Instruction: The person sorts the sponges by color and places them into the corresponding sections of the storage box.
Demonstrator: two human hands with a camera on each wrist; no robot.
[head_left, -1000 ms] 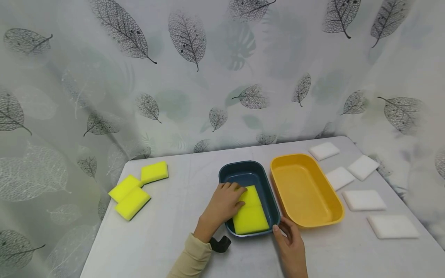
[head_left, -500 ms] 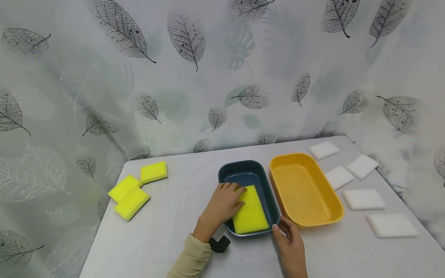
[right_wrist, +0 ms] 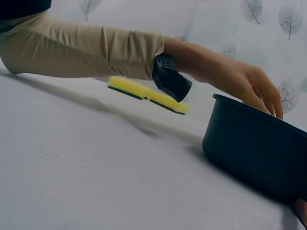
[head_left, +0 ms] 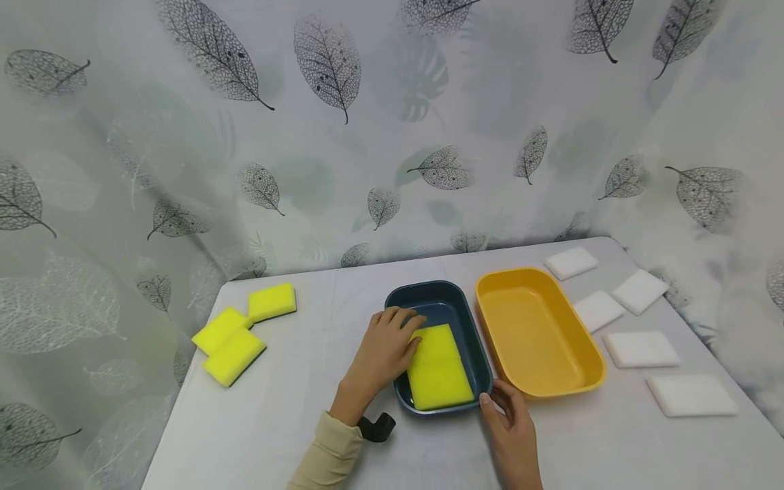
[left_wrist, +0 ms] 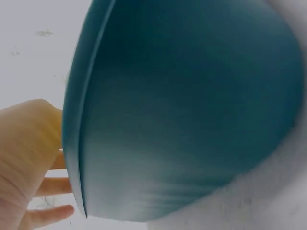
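Lying in the blue tray (head_left: 448,310), two yellow sponges (head_left: 438,371), lined up front to back, sit just right of the nearer left hand (head_left: 381,348), its fingers loosely curved; the right hand (head_left: 513,432) grips the tray's near-right corner.

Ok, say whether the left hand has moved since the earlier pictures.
Yes: against the dark blue tub, the left hand has shifted left and up in the head view.

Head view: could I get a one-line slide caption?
Left hand reaching over a dark-blue tray of yellow sponges, right hand holding its near-right corner, orange-yellow tray alongside.
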